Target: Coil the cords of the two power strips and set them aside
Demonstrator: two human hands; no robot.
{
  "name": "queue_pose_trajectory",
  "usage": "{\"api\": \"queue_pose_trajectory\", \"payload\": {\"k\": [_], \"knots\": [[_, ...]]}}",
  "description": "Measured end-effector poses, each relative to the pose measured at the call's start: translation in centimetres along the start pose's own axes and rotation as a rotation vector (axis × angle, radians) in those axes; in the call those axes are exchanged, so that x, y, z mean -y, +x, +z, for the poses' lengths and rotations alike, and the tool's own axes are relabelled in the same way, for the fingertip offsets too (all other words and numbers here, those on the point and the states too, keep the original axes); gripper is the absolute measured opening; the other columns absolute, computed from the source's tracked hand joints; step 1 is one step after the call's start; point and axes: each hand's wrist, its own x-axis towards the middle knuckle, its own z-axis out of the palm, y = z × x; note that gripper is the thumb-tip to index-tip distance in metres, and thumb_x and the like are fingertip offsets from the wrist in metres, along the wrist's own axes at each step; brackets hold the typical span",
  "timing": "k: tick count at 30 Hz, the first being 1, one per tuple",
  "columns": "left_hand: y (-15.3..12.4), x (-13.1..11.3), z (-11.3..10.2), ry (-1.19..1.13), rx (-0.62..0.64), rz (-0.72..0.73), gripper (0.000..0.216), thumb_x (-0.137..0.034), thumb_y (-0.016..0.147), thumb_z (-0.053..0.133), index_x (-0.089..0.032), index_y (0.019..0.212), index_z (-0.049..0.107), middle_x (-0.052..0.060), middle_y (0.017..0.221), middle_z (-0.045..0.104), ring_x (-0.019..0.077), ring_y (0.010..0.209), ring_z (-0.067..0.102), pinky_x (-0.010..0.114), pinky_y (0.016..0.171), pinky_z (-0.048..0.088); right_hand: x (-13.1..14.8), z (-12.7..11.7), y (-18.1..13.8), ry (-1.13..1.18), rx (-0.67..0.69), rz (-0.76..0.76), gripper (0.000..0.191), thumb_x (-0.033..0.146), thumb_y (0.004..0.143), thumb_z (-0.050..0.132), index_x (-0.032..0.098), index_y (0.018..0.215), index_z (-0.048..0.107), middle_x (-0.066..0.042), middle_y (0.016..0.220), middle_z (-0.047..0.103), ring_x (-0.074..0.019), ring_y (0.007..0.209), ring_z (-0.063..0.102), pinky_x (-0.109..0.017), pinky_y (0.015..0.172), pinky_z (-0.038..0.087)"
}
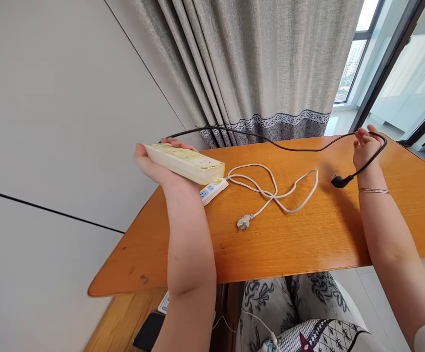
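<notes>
Patterned clothing (335, 335) on the person's body lies nearest to the camera, and above it both bare arms reach over the wooden table (289, 249). The left hand (153, 168) has its fingers clamped around a yellowed power strip (188, 157), with the thumb at the near side and the other fingers at the far side; this strip is in the air, somewhat tilted. From its hand-held end a black cord (282, 146) runs across to the right hand (366, 146), though the joint itself is hidden. At this right hand the fingers are partly curled and the cord passes by them, but I cannot tell if they pinch it or only let it hang over. The black plug (341, 182) hangs in front of the wrist, above the table. In my judgement, the step in hand is to keep strip and cord lifted and spread between two hands; a next move calls for a steady left grip and some control of the loose plug. Farther out, a white power strip (212, 189) lies on the table, partly covered from view by the raised one. Its white cord (276, 195) makes crossed loops, with the white plug (244, 222) toward the person. These loops occupy the middle, so the black cord, if lowered there, could tangle with them. Behind the table hangs a grey curtain (271, 58).
</notes>
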Motion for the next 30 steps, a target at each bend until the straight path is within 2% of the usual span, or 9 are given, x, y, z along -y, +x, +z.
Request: {"api": "queue_pose_trajectory", "payload": {"k": [4,8,10,14,16,23,26,28,30], "knots": [[-0.7,0.5,0.3,0.002,0.134,-0.065,0.031,-0.051,0.091,0.042,-0.021,0.085,0.048,-0.005,0.065,0.056,0.0052,0.049,0.052,0.018,0.051,0.043,1.9,-0.5,-0.6,-0.006,0.117,0.002,0.026,0.032,0.075,0.051,0.028,0.099,0.062,-0.014,0.12,0.073,-0.0278,0.116,0.063,-0.04,0.08,0.045],[-2.1,0.7,1.0,0.029,0.276,-0.152,0.03,-0.048,0.09,0.043,-0.02,0.087,0.052,-0.002,0.069,0.06,0.0065,0.05,0.053,0.019,0.051,0.044,3.0,-1.3,-1.1,-0.113,0.328,0.078,0.028,0.03,0.078,0.045,0.023,0.092,0.068,-0.017,0.117,0.075,-0.0309,0.121,0.065,-0.042,0.083,0.048],[-2.7,0.9,1.2,0.052,0.322,-0.154,0.029,-0.045,0.09,0.041,-0.019,0.087,0.054,0.001,0.071,0.062,0.0078,0.052,0.054,0.02,0.05,0.046,3.1,-1.0,-1.5,-0.248,0.304,-0.061,0.025,0.029,0.078,0.048,0.022,0.09,0.069,-0.014,0.108,0.077,-0.0306,0.118,0.067,-0.044,0.087,0.049],[-3.4,1.6,1.1,0.133,0.419,-0.153,0.025,-0.042,0.083,0.052,-0.018,0.086,0.059,0.003,0.075,0.064,0.0104,0.056,0.058,0.022,0.052,0.05,3.3,0.4,-3.0,-0.519,0.259,-0.548,0.023,0.024,0.082,0.05,0.024,0.087,0.072,-0.009,0.104,0.076,-0.0288,0.119,0.063,-0.052,0.106,0.045],[-3.5,2.0,0.8,0.173,0.502,-0.177,0.027,-0.043,0.076,0.06,-0.017,0.085,0.062,0.003,0.075,0.063,0.0103,0.057,0.057,0.023,0.053,0.051,3.7,0.8,-3.6,-0.623,0.26,-0.672,0.022,0.021,0.084,0.05,0.026,0.085,0.072,-0.009,0.104,0.075,-0.0302,0.122,0.059,-0.056,0.11,0.041],[-3.9,2.4,-0.1,0.426,0.866,-0.231,0.028,-0.033,0.057,0.075,-0.018,0.059,0.052,0.003,0.065,0.053,0.0119,0.058,0.054,0.027,0.057,0.048,5.6,0.2,-3.8,-0.661,0.2,-0.886,0.029,0.01,0.086,0.051,0.03,0.08,0.072,-0.011,0.096,0.069,-0.0333,0.106,0.057,-0.057,0.1,0.04],[-4.4,2.5,-0.1,0.549,0.909,-0.265,0.026,-0.03,0.06,0.076,-0.017,0.059,0.053,0.003,0.069,0.055,0.0152,0.067,0.06,0.03,0.065,0.051,6.2,1.0,-4.7,-0.623,0.14,-0.89,0.028,0.009,0.086,0.053,0.027,0.081,0.074,-0.013,0.094,0.066,-0.0324,0.1,0.059,-0.054,0.093,0.043],[-4.9,2.6,-0.1,0.594,0.911,-0.283,0.025,-0.031,0.063,0.077,-0.018,0.062,0.056,0.003,0.072,0.057,0.0176,0.072,0.063,0.034,0.072,0.053,6.5,2.2,-6.1,-0.57,0.191,-0.859,0.021,0.014,0.088,0.057,0.025,0.086,0.075,-0.013,0.097,0.065,-0.0314,0.102,0.06,-0.052,0.091,0.047],[-5.3,2.8,0.0,0.608,0.922,-0.302,0.024,-0.031,0.066,0.077,-0.018,0.065,0.057,0.003,0.076,0.058,0.0195,0.077,0.064,0.038,0.079,0.055,6.6,3.6,-8.1,-0.493,0.346,-0.799,0.018,0.025,0.093,0.057,0.025,0.097,0.075,-0.011,0.103,0.068,-0.0289,0.106,0.063,-0.049,0.094,0.049]]}}
